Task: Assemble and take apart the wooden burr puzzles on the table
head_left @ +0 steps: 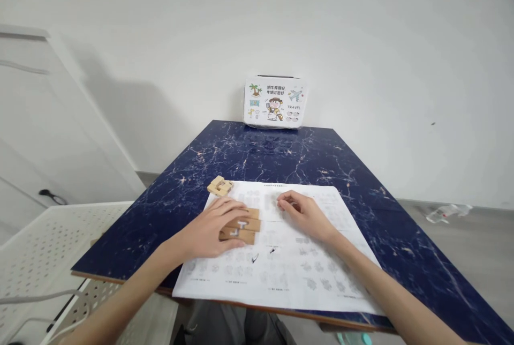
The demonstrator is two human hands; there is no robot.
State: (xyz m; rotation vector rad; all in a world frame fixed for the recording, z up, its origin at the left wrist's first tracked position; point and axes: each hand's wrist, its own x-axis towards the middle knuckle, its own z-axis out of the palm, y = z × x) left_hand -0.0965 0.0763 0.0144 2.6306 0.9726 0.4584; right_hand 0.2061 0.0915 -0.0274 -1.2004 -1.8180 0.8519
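Observation:
My left hand [211, 225] is wrapped around a row of flat wooden blocks [251, 212], thumb at the near side and fingers over the far side. Two small whitish-grey shapes show on the blocks, too small to name. My right hand [303, 214] rests on the printed sheet [281, 280], its fingers curled with thumb and index fingertips together; whether anything tiny is between them is hidden. Just beyond my left hand, an interlocked wooden puzzle [220, 186] sits on the sheet's far left corner. Two small dark slivers lie on the paper nearer me.
A white box with cartoon prints [276, 103] stands at the far end of the dark blue marbled table [265, 157], against the wall. To the left is a white perforated rack [36, 232] with cables. A clear plastic item [447, 213] lies on the floor at right.

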